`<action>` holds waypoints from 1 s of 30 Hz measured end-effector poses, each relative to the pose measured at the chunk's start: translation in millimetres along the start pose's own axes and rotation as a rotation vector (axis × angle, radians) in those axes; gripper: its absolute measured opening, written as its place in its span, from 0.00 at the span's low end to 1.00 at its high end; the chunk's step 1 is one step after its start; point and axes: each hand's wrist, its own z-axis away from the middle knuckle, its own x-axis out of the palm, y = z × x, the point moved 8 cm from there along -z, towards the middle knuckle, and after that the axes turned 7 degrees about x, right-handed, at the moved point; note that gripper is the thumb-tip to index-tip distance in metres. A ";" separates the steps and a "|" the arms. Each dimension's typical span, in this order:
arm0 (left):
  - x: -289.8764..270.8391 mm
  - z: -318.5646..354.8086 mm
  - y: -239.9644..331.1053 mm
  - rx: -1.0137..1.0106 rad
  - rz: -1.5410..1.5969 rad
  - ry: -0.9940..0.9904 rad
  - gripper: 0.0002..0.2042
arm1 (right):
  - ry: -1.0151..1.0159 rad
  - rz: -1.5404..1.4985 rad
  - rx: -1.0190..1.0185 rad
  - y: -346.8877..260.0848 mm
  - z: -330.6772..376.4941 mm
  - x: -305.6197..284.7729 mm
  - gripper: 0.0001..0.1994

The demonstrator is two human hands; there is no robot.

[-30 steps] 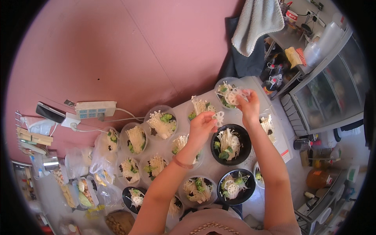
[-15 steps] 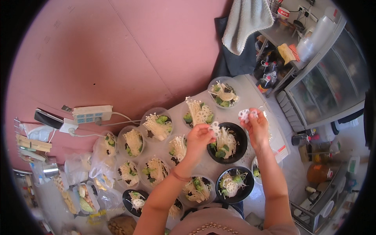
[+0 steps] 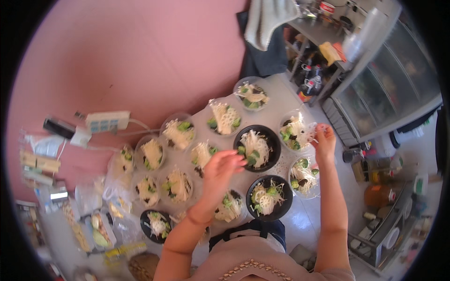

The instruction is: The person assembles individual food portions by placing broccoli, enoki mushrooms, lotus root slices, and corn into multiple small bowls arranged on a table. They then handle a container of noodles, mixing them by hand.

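My right hand (image 3: 324,139) is raised at the right table edge, its fingers closed on white lotus root slices (image 3: 309,133). These slices hang over a clear bowl (image 3: 294,149) of enoki mushrooms, broccoli and dark fungus. My left hand (image 3: 222,167) hovers at the left rim of a black bowl (image 3: 276,157) holding enoki (image 3: 256,145) and broccoli. Blur smears the left fingers, and no slice shows in them. Closer to me, a second black bowl (image 3: 287,206) holds lotus root slices (image 3: 264,203) on enoki and greens.
Several clear bowls of enoki and greens crowd the table (image 3: 276,89). A smaller black bowl (image 3: 147,232) stands at the near left. Along the pink wall sit a power strip (image 3: 108,122) and a phone (image 3: 58,126). A glass-door fridge (image 3: 389,79) stands at right.
My right hand has moved outward to the right with the lotus root slices. My left hand has drawn back left and down; the slice it held no longer shows. The view has shifted.
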 end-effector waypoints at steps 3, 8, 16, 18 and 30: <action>-99.3 83.6 27.7 -0.006 -0.129 0.333 0.09 | -0.072 0.170 -0.002 20.3 -32.5 11.4 0.08; -226.1 222.4 44.7 0.070 -0.189 0.777 0.09 | -0.179 0.081 -0.033 66.3 -173.1 -98.9 0.17; -451.5 490.1 75.5 0.125 -0.666 1.380 0.06 | -0.118 0.971 -0.849 3.4 -28.6 36.8 0.14; -486.9 509.2 97.7 0.187 -0.736 1.437 0.06 | -0.262 0.895 -0.469 11.2 43.0 120.9 0.11; -680.6 512.9 128.0 0.337 -0.828 1.220 0.08 | -1.806 0.648 -0.749 250.2 725.9 800.7 0.06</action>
